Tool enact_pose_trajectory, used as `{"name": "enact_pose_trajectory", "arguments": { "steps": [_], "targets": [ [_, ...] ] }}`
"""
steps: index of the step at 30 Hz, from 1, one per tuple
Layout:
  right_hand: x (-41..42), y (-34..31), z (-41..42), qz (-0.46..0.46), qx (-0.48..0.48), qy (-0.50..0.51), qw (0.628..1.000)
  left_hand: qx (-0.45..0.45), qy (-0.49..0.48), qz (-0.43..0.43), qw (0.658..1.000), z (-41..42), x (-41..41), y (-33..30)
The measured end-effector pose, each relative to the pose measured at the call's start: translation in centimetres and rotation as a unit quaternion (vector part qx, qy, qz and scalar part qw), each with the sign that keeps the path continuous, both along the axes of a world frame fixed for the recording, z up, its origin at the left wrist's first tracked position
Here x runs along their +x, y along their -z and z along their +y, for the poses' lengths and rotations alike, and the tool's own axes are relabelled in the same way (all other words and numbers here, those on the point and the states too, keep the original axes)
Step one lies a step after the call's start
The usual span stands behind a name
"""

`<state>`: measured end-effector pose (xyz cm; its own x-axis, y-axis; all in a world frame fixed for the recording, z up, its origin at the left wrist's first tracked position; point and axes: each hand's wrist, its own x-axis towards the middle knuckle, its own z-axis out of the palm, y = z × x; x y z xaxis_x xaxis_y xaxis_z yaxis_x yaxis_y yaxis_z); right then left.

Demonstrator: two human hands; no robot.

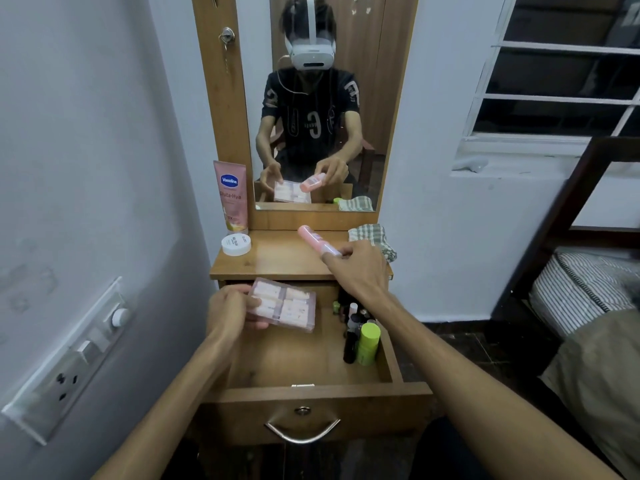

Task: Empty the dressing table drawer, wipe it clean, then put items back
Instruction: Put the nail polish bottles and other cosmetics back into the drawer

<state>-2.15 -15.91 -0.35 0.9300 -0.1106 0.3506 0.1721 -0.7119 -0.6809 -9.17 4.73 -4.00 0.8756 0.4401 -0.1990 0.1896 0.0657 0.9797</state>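
The left hand (231, 311) has its grip clamped on a clear compartment box (285, 309) above the open drawer (311, 372). At 1 o'clock from it, the right hand (356, 268) pinches a pink bottle (313, 241) over the surface (273, 258). Bottles (360, 336) stand at the drawer's 3 o'clock side.

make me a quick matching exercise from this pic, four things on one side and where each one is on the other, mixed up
Things
1. slim pink plastic bottle
2. flat clear plastic case of pale pink and white pieces
3. lime green cylindrical bottle
4. round white shallow jar

Places
A. standing in the open wooden drawer, right side
B. held in the left hand
C. on the dressing table top, left side
D. held in the right hand

Pairs: 1-D, 2-B, 3-A, 4-C
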Motion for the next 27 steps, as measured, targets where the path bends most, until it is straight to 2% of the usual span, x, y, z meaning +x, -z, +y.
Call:
{"name": "enact_pose_trajectory", "arguments": {
  "steps": [5, 8, 12, 18, 27],
  "targets": [
    [-3.0, -0.1, -0.8, -0.014, -0.033, -0.004, 0.999, 0.033, 0.068, 0.068, 0.995, -0.4, -1.4, 2.0],
    [-4.6, 0.0, -1.6, -0.021, -0.054, -0.009, 0.998, 0.028, 0.073, 0.088, 0.993, -1.5, -0.7, 3.1],
    [-4.6, 1.1, -2.7, -0.017, -0.085, -0.005, 0.996, -0.026, 0.08, 0.112, 0.99, -2.8, 1.1, 4.3],
    [-4.0, 2.2, -3.5, -0.018, -0.095, -0.002, 0.995, -0.042, 0.063, 0.149, 0.986, -4.4, 3.3, 5.6],
    [-4.0, 3.0, -3.4, -0.044, -0.112, -0.024, 0.992, 0.005, 0.067, 0.161, 0.985, -4.5, 3.8, 6.6]
  ]
}}
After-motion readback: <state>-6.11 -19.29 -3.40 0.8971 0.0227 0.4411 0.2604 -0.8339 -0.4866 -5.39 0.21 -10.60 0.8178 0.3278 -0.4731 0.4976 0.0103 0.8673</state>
